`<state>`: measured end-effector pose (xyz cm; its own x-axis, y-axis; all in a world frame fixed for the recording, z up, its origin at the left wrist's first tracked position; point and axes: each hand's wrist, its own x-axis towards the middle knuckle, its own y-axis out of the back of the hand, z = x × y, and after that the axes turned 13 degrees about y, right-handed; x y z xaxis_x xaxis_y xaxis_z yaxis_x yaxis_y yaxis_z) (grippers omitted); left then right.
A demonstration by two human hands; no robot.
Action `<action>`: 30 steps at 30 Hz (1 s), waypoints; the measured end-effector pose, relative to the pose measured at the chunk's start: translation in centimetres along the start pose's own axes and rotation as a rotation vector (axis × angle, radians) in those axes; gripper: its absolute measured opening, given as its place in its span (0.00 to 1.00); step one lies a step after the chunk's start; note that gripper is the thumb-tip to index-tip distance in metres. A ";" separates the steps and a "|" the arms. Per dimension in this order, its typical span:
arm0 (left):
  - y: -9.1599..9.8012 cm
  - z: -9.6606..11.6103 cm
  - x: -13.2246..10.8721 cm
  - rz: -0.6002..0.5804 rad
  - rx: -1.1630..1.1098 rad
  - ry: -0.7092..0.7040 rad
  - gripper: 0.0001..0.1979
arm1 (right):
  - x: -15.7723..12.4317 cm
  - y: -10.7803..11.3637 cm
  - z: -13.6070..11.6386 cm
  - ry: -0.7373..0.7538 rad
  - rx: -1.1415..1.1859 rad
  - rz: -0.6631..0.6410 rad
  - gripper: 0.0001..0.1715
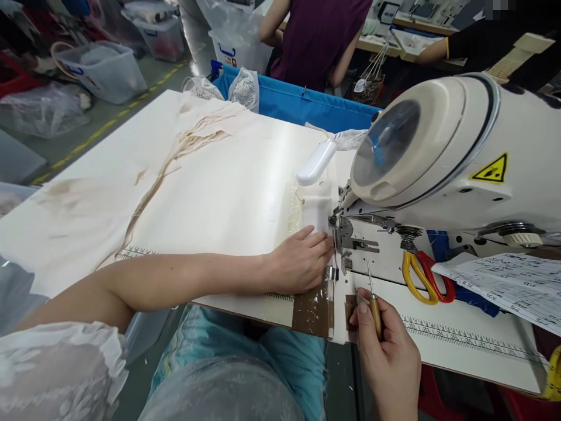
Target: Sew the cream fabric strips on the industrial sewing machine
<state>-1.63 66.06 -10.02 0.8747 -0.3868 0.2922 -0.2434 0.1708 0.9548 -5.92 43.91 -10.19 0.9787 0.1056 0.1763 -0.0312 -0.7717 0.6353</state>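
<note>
My left hand lies flat on the white work surface, fingers stretched out toward the presser foot of a sewing machine. Its fingertips touch the edge of a narrow white strip, which runs past the needle area toward my lap. My right hand is closed around the wooden handle of an awl, its metal point directed away from me over the machine bed. What else the right fingers may pinch is too small to tell. Beige fabric lies loosely on the left of the table.
Scissors with yellow and red handles lie right of the needle plate, beside handwritten paper sheets. A blue cloth bin adjoins the far table edge. Two people sit beyond it. Plastic tubs stand on the floor at left.
</note>
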 end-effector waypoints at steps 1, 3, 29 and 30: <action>0.0 0.0 0.0 0.002 -0.002 0.001 0.23 | 0.0 0.0 0.1 -0.039 0.025 -0.012 0.34; -0.1 0.0 -0.1 0.004 -0.004 0.000 0.23 | -0.1 0.0 0.3 -0.106 0.069 -0.023 0.36; -0.9 -1.9 1.7 0.005 -0.011 0.031 0.16 | 2.6 -3.9 -2.9 0.860 -0.225 0.029 0.09; -1.0 -2.0 1.7 0.006 -0.016 0.022 0.15 | 2.8 -4.3 -3.0 0.871 -0.287 0.031 0.09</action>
<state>0.91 67.03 -10.62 0.8822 -0.3655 0.2969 -0.2426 0.1875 0.9518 -3.62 49.36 -10.16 0.4814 0.6127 0.6268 -0.2181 -0.6089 0.7627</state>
